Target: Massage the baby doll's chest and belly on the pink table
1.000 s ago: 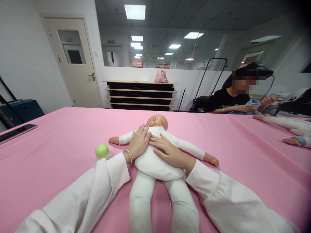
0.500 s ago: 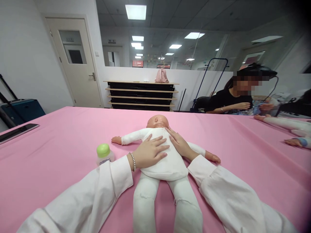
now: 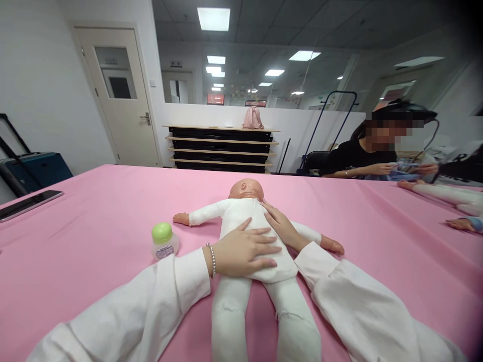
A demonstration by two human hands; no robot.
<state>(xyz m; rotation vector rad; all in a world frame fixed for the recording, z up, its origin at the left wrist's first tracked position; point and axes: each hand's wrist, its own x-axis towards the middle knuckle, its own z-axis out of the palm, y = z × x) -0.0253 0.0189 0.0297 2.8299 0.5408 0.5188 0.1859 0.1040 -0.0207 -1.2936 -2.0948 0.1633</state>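
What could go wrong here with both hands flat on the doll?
The left hand lies flat on the doll belly and the right hand on its chest; neither grips, so the doll could slide on the pink cloth. The green-capped bottle stands close to the left sleeve; a sweep may tip it.

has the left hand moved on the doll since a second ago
Yes. The left hand has slid from the doll's chest down to its belly, away from the head and toward the legs.
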